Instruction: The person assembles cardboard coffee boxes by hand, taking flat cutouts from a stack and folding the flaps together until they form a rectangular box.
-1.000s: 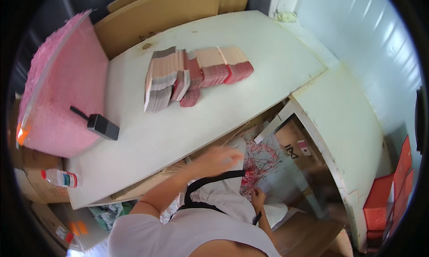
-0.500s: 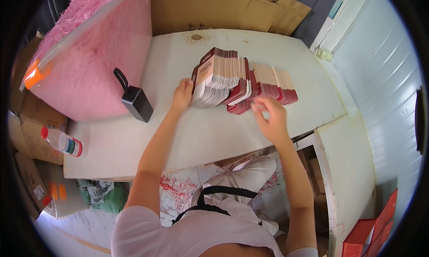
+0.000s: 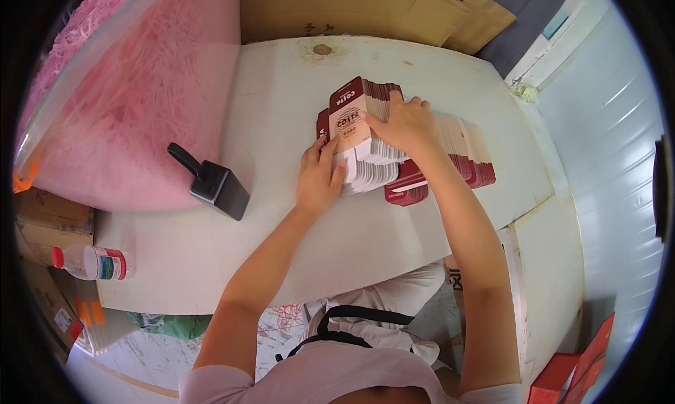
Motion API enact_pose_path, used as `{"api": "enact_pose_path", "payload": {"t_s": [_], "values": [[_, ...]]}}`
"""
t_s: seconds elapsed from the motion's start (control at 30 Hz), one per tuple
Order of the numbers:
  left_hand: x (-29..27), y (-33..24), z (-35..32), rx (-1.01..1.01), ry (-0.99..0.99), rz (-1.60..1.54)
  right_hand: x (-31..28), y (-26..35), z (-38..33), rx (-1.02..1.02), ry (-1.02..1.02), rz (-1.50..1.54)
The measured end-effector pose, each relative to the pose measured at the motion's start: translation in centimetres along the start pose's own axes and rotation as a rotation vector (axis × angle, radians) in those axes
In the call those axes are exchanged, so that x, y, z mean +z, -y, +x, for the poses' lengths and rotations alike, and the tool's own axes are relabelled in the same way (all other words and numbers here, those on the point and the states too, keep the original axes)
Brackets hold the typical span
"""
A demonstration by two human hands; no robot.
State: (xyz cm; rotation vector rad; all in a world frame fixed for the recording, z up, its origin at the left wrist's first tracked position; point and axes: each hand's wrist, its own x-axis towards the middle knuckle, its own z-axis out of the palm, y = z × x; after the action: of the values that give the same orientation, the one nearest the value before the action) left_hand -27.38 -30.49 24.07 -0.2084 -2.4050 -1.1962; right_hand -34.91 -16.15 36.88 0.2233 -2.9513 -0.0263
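A long row of flat folded cartons [image 3: 349,119], dark red, beige and white, leans in two layers on the white table in front of me. My right hand [image 3: 408,126] reaches over the upper layer, its thumb near the printed front face and its fingers over the top edges, gripping a bunch. My left hand [image 3: 318,178] lies against the left end of the lower layer, fingers and thumb apart and touching the end face. More cartons [image 3: 467,151] with beige and dark red edges continue to the right, partly behind my right forearm.
At the left stands a large clear bag [image 3: 162,102] of pink shredded paper. Near it are a black power bank [image 3: 223,191] with a strap and a plastic bottle [image 3: 95,262] lying down. Cardboard [image 3: 365,14] lines the back edge; a red box [image 3: 569,369] sits at lower right.
My right hand has moved from the near side of the row up onto the upper cartons. My left hand has shifted onto their left end face. The view has shifted slightly.
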Motion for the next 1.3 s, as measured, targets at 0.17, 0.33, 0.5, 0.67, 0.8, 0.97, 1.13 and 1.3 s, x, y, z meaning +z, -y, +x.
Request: {"api": "enact_pose_path", "payload": {"t_s": [0.17, 0.33, 0.5, 0.67, 0.8, 0.97, 1.13, 1.3], "values": [[-0.2, -0.8, 0.4, -0.076, -0.018, -0.206, 1.2, 1.4, 1.2, -0.008, -0.065, 0.054], [0.2, 0.3, 0.5, -0.072, -0.064, -0.224, 2.4, 0.6, 4.4, 0.005, 0.008, 0.084], [0.6, 0.1, 0.9, -0.107, -0.118, -0.288, 3.2, -0.2, 7.3, 0.045, 0.145, 0.252], [1.4, -0.2, 0.8, -0.152, -0.146, -0.417, 3.0, 0.1, 6.5, -0.153, -0.013, 0.483], [2.0, 0.4, 0.9, -0.231, -0.188, -0.837, 1.2, 2.2, 4.3, -0.461, -0.093, 0.643], [0.0, 1.3, 1.3, -0.58, -0.107, -1.487, -1.4, 4.9, -1.0, -0.413, -0.077, 0.583], [-1.1, 1.5, 1.4, -0.476, 0.346, -1.541, -1.5, 3.4, -5.2, -0.252, 0.006, 0.487], [-1.3, 1.5, 0.8, -0.4, 0.474, -1.382, -1.9, -0.1, -7.2, -0.165, 0.132, 0.66]]}}
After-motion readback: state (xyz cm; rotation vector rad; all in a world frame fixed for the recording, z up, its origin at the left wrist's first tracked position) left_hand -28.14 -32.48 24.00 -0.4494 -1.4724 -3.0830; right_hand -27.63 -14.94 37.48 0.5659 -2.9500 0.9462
